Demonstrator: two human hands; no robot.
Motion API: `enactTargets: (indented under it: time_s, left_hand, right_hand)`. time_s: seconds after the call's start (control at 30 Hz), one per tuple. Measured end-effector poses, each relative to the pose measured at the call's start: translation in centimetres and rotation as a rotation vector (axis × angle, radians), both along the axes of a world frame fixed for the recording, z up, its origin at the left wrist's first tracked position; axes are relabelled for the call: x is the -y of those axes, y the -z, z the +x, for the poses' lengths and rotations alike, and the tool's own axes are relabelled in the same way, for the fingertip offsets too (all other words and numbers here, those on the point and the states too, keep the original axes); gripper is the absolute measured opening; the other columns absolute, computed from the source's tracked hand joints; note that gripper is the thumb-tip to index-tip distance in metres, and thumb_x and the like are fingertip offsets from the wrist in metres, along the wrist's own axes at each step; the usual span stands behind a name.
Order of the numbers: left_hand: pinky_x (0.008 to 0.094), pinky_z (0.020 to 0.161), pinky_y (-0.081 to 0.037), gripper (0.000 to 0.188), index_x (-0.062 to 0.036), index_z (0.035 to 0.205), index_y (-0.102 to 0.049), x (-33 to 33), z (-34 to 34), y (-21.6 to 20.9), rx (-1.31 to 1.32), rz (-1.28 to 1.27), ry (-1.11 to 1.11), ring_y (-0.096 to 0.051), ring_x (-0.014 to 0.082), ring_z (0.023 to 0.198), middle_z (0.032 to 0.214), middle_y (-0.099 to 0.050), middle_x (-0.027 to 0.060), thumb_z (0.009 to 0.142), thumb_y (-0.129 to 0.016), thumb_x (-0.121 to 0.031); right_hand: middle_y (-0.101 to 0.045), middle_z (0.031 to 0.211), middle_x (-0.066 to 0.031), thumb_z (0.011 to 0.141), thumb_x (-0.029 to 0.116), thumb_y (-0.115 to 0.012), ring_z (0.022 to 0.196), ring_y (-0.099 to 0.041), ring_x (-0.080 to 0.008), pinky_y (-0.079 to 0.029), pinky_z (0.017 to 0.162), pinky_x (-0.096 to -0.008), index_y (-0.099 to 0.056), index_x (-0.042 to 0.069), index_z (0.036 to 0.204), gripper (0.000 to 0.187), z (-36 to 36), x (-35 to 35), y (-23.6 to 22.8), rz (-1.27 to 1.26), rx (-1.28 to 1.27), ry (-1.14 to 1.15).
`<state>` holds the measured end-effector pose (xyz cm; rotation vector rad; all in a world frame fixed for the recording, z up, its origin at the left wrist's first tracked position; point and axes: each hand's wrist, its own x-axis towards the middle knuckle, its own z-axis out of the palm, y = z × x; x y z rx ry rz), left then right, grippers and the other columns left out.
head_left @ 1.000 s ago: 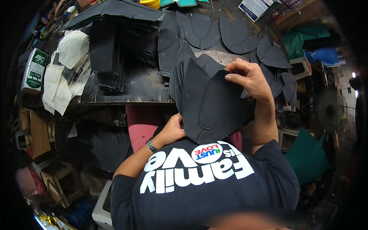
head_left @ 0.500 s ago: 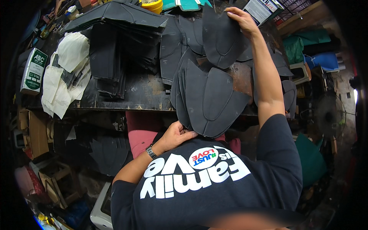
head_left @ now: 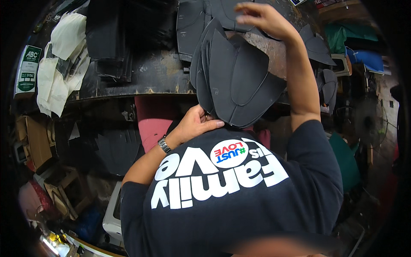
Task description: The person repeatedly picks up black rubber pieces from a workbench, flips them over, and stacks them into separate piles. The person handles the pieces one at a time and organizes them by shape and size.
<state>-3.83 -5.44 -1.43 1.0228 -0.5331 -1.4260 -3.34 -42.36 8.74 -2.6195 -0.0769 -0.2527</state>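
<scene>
My left hand [head_left: 198, 125] grips the near edge of a fanned stack of black padded shaped panels [head_left: 244, 81], thumb on top. The stack leans from my lap onto the table's front edge. Each panel has a curved seam line and rounded outline. Over the far part of the table, my right hand [head_left: 261, 19] is raised with fingers stretched out and nothing visible in them. Beneath and beside it lie more flat black panels [head_left: 192, 26].
The dark worktable [head_left: 150, 77] has worn edges. On its left are a tall pile of black sheets [head_left: 106, 32], crumpled white cloth pieces [head_left: 68, 36] and a green-and-white tin [head_left: 28, 70]. More black panels [head_left: 316, 47] lie at the right. A fan [head_left: 368, 122] stands beyond.
The black panel that my right hand held over the table has left its fingers, and the top of the stack looks different. The view has shifted, so the table sits higher in the picture.
</scene>
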Motion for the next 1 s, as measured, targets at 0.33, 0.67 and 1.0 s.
enactTargets:
  time_s: [0.33,0.67,1.0]
  left_hand:
    - [0.0306,0.101,-0.052,0.049,0.0062,0.131,-0.051,0.4,0.0,-0.7,0.034,0.008,-0.019,-0.063,0.0151,0.112,0.124,-0.063,0.015,0.09,-0.074,-0.007]
    - [0.0307,0.095,-0.051,0.042,0.0049,0.123,-0.06,0.0,0.0,0.4,0.349,0.053,-0.019,-0.065,0.0152,0.107,0.119,-0.068,0.0111,0.092,-0.074,-0.018]
    - [0.0253,0.075,-0.05,0.042,0.0023,0.104,-0.068,-2.2,0.9,-2.3,0.163,-0.033,-0.11,-0.062,0.0098,0.082,0.089,-0.069,0.0055,0.108,-0.046,-0.033]
  right_hand:
    - [-0.063,0.115,-0.0157,0.071,0.026,-0.089,0.112,-0.061,-0.0306,-0.048,0.099,-0.0378,-0.056,0.0,0.135,0.076,-12.2,-11.0,-0.5,0.088,-0.152,0.589]
    - [-0.066,0.102,-0.002,0.084,0.011,-0.08,0.099,-0.061,-0.0122,-0.048,0.091,-0.0271,-0.066,0.0,0.114,0.035,-11.5,-10.3,2.0,0.58,0.002,0.47]
    - [-0.066,0.098,-0.0048,0.084,0.014,-0.08,0.094,-0.061,-0.0154,-0.05,0.086,-0.0301,-0.065,0.001,0.109,0.032,-10.8,-8.9,2.2,0.435,-0.067,0.442]
